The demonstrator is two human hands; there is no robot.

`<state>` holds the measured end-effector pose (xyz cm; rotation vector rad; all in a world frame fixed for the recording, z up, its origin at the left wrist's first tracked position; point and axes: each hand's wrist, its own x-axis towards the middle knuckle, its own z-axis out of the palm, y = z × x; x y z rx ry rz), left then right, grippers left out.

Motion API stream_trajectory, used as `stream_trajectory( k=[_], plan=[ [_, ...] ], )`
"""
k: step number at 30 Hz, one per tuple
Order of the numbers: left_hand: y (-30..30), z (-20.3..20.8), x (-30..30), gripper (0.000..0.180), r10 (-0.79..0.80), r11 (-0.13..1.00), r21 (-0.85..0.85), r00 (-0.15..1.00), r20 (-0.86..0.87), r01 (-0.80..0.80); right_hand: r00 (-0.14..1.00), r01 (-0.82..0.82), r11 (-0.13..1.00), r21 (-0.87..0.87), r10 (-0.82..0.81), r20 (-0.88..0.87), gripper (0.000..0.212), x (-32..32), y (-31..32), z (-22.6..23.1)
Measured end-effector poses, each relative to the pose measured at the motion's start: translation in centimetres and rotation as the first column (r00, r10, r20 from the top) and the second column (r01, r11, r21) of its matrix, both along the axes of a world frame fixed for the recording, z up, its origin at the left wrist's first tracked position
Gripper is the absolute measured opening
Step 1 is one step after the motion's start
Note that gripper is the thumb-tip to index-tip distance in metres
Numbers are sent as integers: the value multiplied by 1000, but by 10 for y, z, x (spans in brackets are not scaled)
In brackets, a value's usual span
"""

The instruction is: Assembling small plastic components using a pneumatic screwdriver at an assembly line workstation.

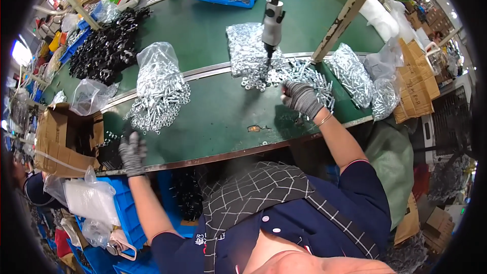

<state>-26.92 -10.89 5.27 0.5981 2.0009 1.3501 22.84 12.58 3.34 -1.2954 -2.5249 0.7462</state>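
My left hand (133,155), in a grey knit glove, is over the table's front left edge. Its fingers look spread and hold nothing I can see; small black parts (110,155) lie beside it. My right hand (303,99), gloved alike, has its fingers curled in a pinch at the near side of a pile of silver screws (313,78); what it grips is too small to tell. A grey powered screwdriver (272,25) hangs upright, its tip down by a bag of silver washers (246,50). Another clear bag (157,83) spills screws and washers left of centre.
A green table (218,116) with a metal rail crosses in front of me. Black clips (109,45) are heaped at far left, above an open cardboard box (66,142). A blue crate (225,2) stands at the back. A rusty post (345,15) rises at right near bagged screws (350,73).
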Motion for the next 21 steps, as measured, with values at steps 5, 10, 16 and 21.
stream_trajectory(
  k=[5, 10, 16, 21],
  plan=[
    [47, 6, 179, 30, -322, 936, 295, 809, 492, 193, 679, -280, 496, -822, -503, -535, 9, -69, -57, 11],
    [58, -12, 231, 32, -487, 866, 416, 654, 578, 277, 562, -450, 227, -864, -680, -471, 10, -92, -95, 20],
    [59, -38, 236, 33, -538, 840, 532, 289, 791, 107, 600, -403, 350, -845, -596, -533, 13, -96, -106, 26],
    [62, -43, 241, 32, -622, 782, 623, 110, 776, 27, 640, -344, 422, -839, -549, -538, 18, -96, -108, 27]
  ],
)
